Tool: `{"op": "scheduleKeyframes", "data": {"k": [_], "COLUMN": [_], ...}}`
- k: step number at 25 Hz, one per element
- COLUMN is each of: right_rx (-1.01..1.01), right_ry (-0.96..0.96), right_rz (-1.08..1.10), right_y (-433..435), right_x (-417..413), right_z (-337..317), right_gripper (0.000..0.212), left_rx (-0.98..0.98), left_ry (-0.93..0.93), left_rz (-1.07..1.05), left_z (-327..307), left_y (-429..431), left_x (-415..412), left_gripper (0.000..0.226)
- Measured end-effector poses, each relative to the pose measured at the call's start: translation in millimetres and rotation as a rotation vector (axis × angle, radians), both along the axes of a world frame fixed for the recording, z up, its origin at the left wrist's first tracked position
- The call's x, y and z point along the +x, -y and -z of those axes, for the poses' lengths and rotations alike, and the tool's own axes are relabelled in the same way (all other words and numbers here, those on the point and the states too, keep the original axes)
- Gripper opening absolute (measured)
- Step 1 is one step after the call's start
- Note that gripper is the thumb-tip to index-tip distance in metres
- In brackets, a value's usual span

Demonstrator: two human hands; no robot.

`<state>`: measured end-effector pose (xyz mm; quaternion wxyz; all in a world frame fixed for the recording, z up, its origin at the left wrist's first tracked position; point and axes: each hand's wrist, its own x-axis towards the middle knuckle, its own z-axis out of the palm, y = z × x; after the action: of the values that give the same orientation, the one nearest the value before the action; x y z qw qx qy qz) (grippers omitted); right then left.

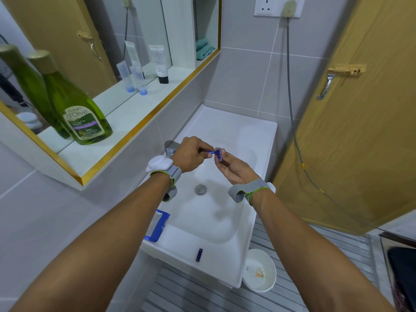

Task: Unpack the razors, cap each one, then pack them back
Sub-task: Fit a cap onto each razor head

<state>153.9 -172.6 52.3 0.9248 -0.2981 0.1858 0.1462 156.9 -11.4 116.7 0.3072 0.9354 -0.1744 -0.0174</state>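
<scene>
Razor (213,152) held over sink (258,131): handle pinched in left hand (191,155), head and cap gripped by right hand (231,168) fingers. Spare cap (199,254) left on sink rim, pack (157,226) at left edge. Risk: blade contact if cap is misaligned; razor dropped into basin.

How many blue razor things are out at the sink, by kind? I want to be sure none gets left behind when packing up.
Razors: 1, held over the basin by the left hand and right hand at
Loose caps: 1, on the sink's front rim
Packs: 1, on the sink's left edge
Total: 3
</scene>
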Motion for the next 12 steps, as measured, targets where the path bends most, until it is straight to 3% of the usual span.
{"op": "scheduleKeyframes", "data": {"k": [12], "right_rx": [-0.028], "right_ry": [0.028], "right_rz": [-0.014], "right_y": [-4.6], "right_x": [2.1], "right_z": [7.1], "right_gripper": [0.018], "left_rx": [-0.017], "left_ry": [-0.005], "left_rz": [-0.019], "left_z": [5.1], "left_y": [-5.1], "left_x": [-0.4], "left_gripper": [0.019]}}
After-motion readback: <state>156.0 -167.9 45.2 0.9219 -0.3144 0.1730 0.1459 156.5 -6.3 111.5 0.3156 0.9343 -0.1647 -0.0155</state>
